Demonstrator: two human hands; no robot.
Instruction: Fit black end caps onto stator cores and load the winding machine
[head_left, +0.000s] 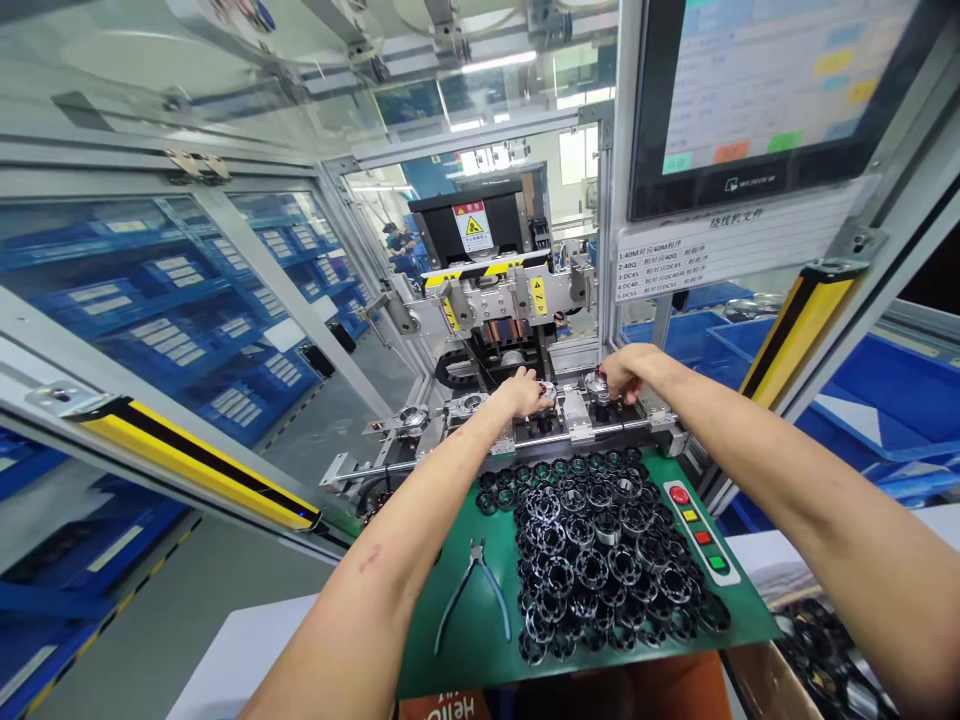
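Note:
My left hand (523, 392) reaches to a round metal winding fixture (550, 393) with a small red part on it, its fingers closed at the fixture's rim. To the right, my right hand (627, 370) has curled fingers against a second metal fixture (597, 386), which also carries a red part. Both fixtures stand on the machine's front rail (577, 418). The fingertips are partly hidden, and what lies inside the fixtures is too small to make out. Below my hands, many black ring-shaped stator cores (592, 570) are stacked on a green mat (420, 660).
Side cutters (476, 590) lie on the mat's left. A button panel (701, 532) sits on the right. Yellow light-curtain bars (202, 465) flank the machine opening. A monitor (772, 100) hangs upper right. Blue bins (900, 390) stand at right, and a box of parts (825, 660) is below.

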